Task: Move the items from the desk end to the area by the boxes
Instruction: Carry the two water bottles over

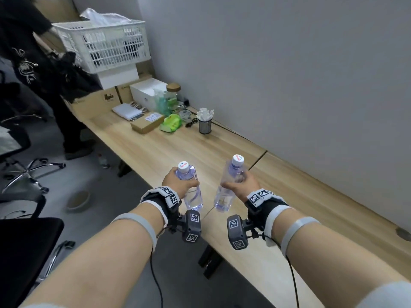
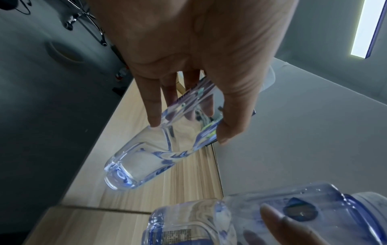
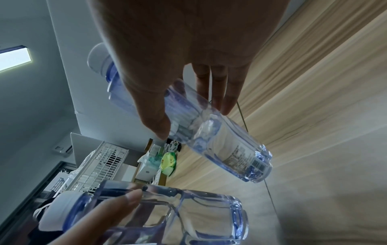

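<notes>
Two clear water bottles with white caps are held in the air above the wooden desk (image 1: 155, 147). My left hand (image 1: 178, 182) grips the left bottle (image 1: 193, 194) around its upper body. My right hand (image 1: 241, 184) grips the right bottle (image 1: 225, 196) the same way. In the left wrist view my fingers (image 2: 154, 107) and thumb wrap the left bottle (image 2: 146, 162), with the right bottle (image 2: 240, 220) below. In the right wrist view my right fingers (image 3: 228, 92) and thumb clasp the right bottle (image 3: 220, 142), with the left bottle (image 3: 167, 213) below. Both bottles tilt slightly.
At the far desk end stand cardboard boxes (image 1: 97, 101), a white box (image 1: 146, 92), a white crate (image 1: 102, 44), a cork-lidded jar (image 1: 174, 94), a green wipes pack (image 1: 170, 122), a flat carton (image 1: 146, 123) and a mesh cup (image 1: 205, 125). A person in black (image 1: 33, 54) and office chairs (image 1: 26, 170) are at left.
</notes>
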A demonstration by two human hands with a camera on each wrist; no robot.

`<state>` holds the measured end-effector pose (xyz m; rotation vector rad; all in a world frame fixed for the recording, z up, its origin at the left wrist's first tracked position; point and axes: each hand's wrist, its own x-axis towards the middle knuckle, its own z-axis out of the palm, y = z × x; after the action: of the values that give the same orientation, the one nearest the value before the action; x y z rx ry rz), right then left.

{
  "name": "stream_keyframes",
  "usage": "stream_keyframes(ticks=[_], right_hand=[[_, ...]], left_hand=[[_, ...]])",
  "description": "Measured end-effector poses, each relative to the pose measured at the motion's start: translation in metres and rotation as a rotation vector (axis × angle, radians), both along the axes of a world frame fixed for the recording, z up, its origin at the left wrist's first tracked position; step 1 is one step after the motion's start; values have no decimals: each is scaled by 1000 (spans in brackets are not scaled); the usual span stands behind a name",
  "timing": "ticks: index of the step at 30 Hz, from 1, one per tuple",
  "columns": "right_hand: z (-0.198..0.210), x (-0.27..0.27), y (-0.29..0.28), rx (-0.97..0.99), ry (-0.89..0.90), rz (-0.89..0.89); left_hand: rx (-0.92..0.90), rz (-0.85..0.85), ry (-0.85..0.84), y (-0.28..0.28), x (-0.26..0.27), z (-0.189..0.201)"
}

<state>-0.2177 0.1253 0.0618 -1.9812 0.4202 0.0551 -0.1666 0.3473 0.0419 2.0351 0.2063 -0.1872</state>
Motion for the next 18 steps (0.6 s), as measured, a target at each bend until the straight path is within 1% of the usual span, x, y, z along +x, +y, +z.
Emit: stream_keyframes(ticks=[6, 10, 13, 18], right_hand=[[-18, 69, 21, -17, 36, -32], [-38, 134, 43, 53, 26, -89], [-57, 186, 60, 93, 43, -120], [-84, 266, 90, 111, 74, -126]], left_hand=[[-4, 35, 19, 12, 65, -9], [18, 4, 75, 28, 128, -21], [76, -17, 83, 44, 181, -30], [139, 58, 116, 72, 259, -47]])
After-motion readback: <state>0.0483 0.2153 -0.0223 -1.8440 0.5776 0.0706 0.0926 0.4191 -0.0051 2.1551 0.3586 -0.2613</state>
